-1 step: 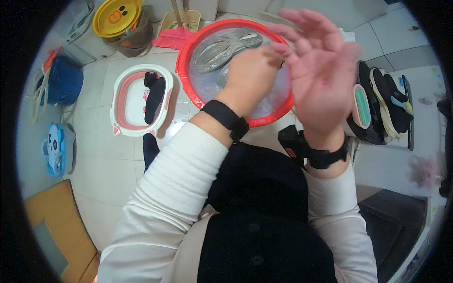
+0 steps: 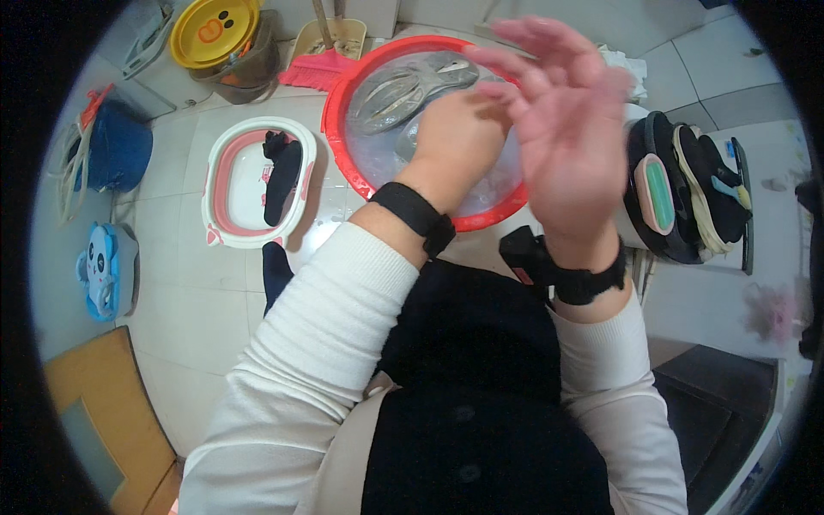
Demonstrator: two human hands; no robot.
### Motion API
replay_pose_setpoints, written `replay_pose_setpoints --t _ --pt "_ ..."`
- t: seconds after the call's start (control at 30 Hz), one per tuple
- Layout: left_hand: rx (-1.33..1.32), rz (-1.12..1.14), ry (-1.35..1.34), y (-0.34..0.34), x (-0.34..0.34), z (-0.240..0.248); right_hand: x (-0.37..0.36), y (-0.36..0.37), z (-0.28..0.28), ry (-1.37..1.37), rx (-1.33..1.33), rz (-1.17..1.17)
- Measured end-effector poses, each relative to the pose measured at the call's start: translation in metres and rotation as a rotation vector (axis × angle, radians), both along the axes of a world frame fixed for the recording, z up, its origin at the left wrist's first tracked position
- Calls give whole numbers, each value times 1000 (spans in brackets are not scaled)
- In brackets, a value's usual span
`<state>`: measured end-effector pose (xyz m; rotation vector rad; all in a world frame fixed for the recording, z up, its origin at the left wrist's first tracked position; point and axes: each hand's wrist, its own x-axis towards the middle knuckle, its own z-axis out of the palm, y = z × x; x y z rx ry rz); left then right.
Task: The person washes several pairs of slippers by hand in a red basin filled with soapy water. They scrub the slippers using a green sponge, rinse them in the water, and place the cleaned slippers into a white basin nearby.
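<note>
A red basin [image 2: 336,137] of cloudy, sudsy water is in front of me, with a grey shoe [image 2: 399,96] lying in it. Part of another grey item [image 2: 408,137] shows beside my left hand. My left hand [image 2: 463,137] is closed above the basin, its back toward me; whatever its fingers may hold is hidden. Just to its right, my right hand [image 2: 571,142] is raised over the basin's right rim, palm up, with fingers spread and nothing in it. The two hands are close together, and the right fingertips overlap the left hand in view. Both wrists wear black straps.
Left of the red basin, a pink-and-white tub [image 2: 216,184] holds a black cloth item [image 2: 283,180]. A pink broom [image 2: 316,70] and dustpan stand behind. At right, a green-bristled brush [image 2: 658,204] rests against dark items [image 2: 704,189]. A blue bucket [image 2: 118,146] stands far left.
My right hand has shifted slightly left, closer to my left hand. The left hand stays almost in place.
</note>
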<state>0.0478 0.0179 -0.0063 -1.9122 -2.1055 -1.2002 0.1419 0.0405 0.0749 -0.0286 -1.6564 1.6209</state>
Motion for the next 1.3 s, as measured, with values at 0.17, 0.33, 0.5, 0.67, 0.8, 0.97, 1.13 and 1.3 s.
replay_pose_setpoints --t 0.17,0.33,0.5,0.67,0.8,0.97,1.13,1.3 --pt "-77 38 -62 3 15 -4 -25 -13 -7 -206 431 -236" --pt "-135 65 -32 2 27 -6 -32 -10 0 -175 664 -255" --pt "-177 70 -34 4 29 -6 -39 -12 -2 -210 665 -274" --pt "-193 74 -40 5 29 -7 -45 -15 1 -227 688 -271" --pt "-204 73 -45 7 28 -5 -52 -20 5 -224 498 -202" --pt "-216 67 -52 6 26 -4 -47 -31 12 -208 399 -291" --pt "-112 92 -4 7 18 -6 -26 -23 31 -12 190 -154" --pt "-155 151 50 10 13 -8 -4 -14 39 33 280 -43"
